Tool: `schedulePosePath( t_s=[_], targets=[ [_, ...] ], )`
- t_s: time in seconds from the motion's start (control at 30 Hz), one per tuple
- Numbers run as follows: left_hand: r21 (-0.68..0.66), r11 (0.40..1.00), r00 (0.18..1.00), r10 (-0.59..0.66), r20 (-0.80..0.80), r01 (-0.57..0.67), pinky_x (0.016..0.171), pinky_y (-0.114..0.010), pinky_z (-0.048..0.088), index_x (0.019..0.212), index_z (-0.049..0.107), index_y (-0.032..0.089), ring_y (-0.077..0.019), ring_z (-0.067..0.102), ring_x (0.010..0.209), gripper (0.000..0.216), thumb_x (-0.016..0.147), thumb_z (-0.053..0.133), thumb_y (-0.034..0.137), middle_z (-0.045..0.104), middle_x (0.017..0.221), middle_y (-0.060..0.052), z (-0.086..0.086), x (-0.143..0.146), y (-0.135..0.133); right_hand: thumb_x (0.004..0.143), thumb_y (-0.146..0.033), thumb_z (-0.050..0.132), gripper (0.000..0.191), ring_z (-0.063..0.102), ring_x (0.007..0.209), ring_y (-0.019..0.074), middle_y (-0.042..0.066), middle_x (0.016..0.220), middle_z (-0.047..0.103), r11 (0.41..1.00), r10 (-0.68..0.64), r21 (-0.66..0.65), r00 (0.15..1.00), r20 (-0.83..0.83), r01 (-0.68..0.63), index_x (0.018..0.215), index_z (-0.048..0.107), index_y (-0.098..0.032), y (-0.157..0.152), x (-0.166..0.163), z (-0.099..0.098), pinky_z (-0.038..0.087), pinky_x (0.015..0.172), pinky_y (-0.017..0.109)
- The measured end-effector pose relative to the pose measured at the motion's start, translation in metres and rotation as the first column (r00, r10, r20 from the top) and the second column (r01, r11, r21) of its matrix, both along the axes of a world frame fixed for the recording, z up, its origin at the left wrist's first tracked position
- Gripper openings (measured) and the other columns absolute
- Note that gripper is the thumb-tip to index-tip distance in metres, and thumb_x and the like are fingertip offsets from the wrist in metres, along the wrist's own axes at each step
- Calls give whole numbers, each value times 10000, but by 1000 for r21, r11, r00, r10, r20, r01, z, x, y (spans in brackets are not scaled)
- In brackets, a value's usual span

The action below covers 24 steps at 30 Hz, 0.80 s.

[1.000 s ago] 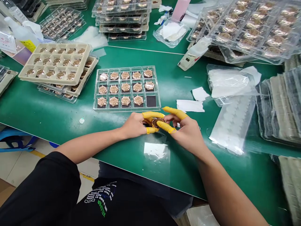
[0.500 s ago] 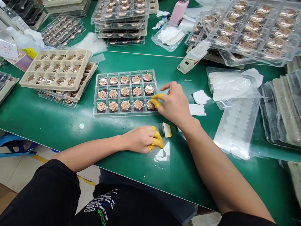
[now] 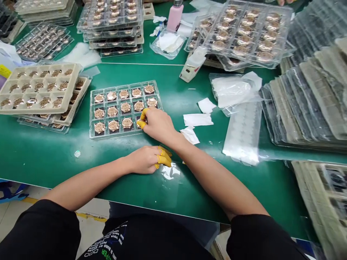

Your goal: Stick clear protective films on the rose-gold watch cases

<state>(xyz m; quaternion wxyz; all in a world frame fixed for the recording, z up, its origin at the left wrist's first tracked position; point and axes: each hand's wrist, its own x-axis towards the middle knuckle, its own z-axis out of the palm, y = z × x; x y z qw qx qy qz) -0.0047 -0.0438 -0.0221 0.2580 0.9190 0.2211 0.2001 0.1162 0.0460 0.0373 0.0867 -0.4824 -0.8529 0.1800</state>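
A clear tray (image 3: 92, 135) of rose-gold round pieces lies on the green table. My right hand (image 3: 158, 124) rests over its lower right corner. The thumb and forefinger, in yellow finger cots, pinch around a rose-gold piece (image 3: 141, 120) in the bottom row. My left hand (image 3: 145, 159) lies curled on the table just in front of the tray, its yellow-capped fingertips closed on the edge of a clear film sheet (image 3: 169, 177). The tray's bottom right cell is hidden under my right hand.
A beige tray (image 3: 40, 108) of pieces tops a stack at the left. More clear trays (image 3: 108, 34) stand stacked at the back and back right. White paper scraps (image 3: 197, 119), plastic bags (image 3: 233, 90) and a pink bottle (image 3: 175, 16) lie to the right.
My right hand carried the piece from between both hands to the tray's bottom right cell and now pinches a piece in the bottom row. My left hand dropped onto the film.
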Motion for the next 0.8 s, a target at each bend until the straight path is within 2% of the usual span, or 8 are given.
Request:
schedulePosePath(
  t_s=[0.1, 0.27, 0.47, 0.6, 0.67, 0.7, 0.77, 0.8],
  targets=[
    [-19, 1000, 997, 16, 75, -15, 979, -324, 658, 1150, 812, 187, -202, 799, 1040, 466, 833, 527, -3, 845, 1099, -53, -2, -1, 2, 937, -48, 492, 361, 679, 1131, 329, 230, 1309, 653, 999, -44, 26, 996, 76, 42, 1219, 715, -85, -10, -8, 7, 552, 792, 402],
    [-104, 992, 988, 85, 129, -72, 935, -301, 671, 1091, 825, 199, -182, 812, 982, 434, 832, 534, 8, 853, 1055, -41, 1, 1, 4, 923, -34, 498, 379, 727, 964, 269, 301, 1513, 494, 994, -93, -47, 990, 102, 98, 1221, 730, -55, -12, -15, 20, 571, 817, 419],
    [-127, 986, 975, 130, 181, -107, 947, -291, 657, 1062, 826, 197, -183, 815, 1006, 391, 871, 529, 27, 854, 1044, -37, 6, 4, 6, 899, -105, 596, 312, 715, 982, 277, 252, 1417, 601, 993, -76, -82, 996, 49, 80, 1178, 732, -82, 3, -10, 14, 562, 851, 418],
    [-218, 970, 970, 149, 195, -105, 978, -316, 651, 1063, 833, 214, -192, 813, 1041, 375, 881, 551, 46, 855, 1072, -38, 11, 4, 7, 886, -194, 683, 229, 700, 998, 274, 118, 1113, 763, 986, -86, -155, 990, -113, 68, 1112, 706, -162, 10, -3, 17, 519, 829, 381],
    [-342, 929, 959, 213, 185, -140, 972, -322, 653, 1060, 838, 217, -194, 813, 1031, 309, 897, 603, 101, 855, 1085, -44, 14, 5, 7, 847, -192, 729, 290, 686, 936, 245, 65, 998, 766, 975, -167, -191, 942, -292, 114, 1132, 676, -183, 10, 10, 23, 493, 789, 363],
    [-423, 889, 942, 275, 190, -174, 964, -329, 657, 1058, 838, 206, -199, 815, 1019, 251, 909, 642, 155, 854, 1093, -57, 15, 7, 7, 832, -188, 741, 338, 674, 888, 228, 50, 956, 754, 968, -209, -217, 892, -400, 129, 1160, 656, -187, 8, 19, 26, 482, 759, 356],
    [-601, 763, 875, 437, 209, -238, 959, -349, 665, 1073, 825, 168, -217, 819, 1007, 232, 895, 751, 297, 847, 1115, -93, 16, 10, 8, 818, -212, 755, 413, 641, 772, 190, 18, 865, 707, 949, -267, -297, 757, -596, 102, 1207, 617, -202, -4, 42, 29, 465, 682, 339],
    [-676, 694, 832, 510, 216, -249, 968, -360, 667, 1094, 813, 149, -227, 819, 1011, 323, 851, 820, 361, 843, 1125, -109, 16, 12, 8, 809, -259, 778, 437, 625, 721, 174, 1, 823, 680, 934, -294, -352, 690, -661, 61, 1207, 603, -215, -12, 55, 28, 459, 648, 330]
  ],
)
